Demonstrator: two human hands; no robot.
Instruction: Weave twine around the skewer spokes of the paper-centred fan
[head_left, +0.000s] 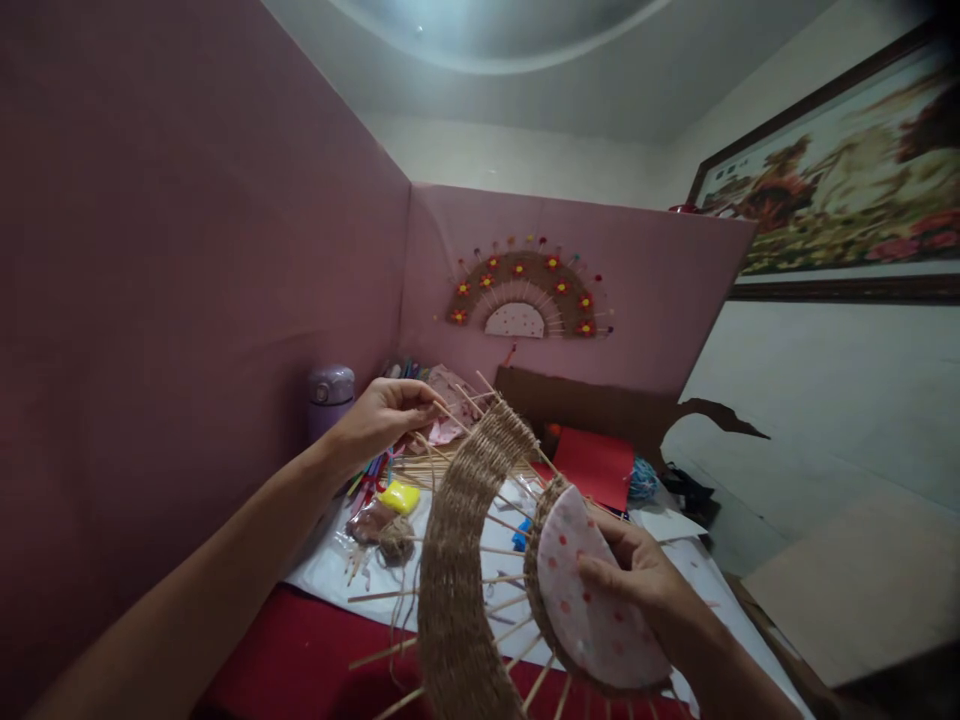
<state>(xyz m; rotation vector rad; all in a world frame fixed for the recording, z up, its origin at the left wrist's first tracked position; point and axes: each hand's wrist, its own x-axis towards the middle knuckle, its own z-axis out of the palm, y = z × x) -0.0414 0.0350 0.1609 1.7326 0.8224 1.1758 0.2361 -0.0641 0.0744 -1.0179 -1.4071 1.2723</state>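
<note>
My right hand (637, 575) grips a half-round woven fan by its white half-disc with red dots (574, 590), thumb on the front face. Thin wooden sticks (510, 550) spread out from the half-disc. Brown twine is woven across them in a wide curved band (457, 540). The fan is tilted, its band to the left. At its upper end my left hand (397, 405) is pinched closed beside the stick tips, with a strand of twine (433, 465) hanging below the fingers. A small ball of twine (396, 540) lies on the table, left of the band.
A finished-looking fan (519, 275) with red and yellow flowers hangs on the pink partition (645, 270). A purple bottle (331, 395) stands behind my left arm. A yellow packet (399, 496), red sheets (594, 465), blue yarn (643, 480) and brown cardboard (592, 400) lie around the table.
</note>
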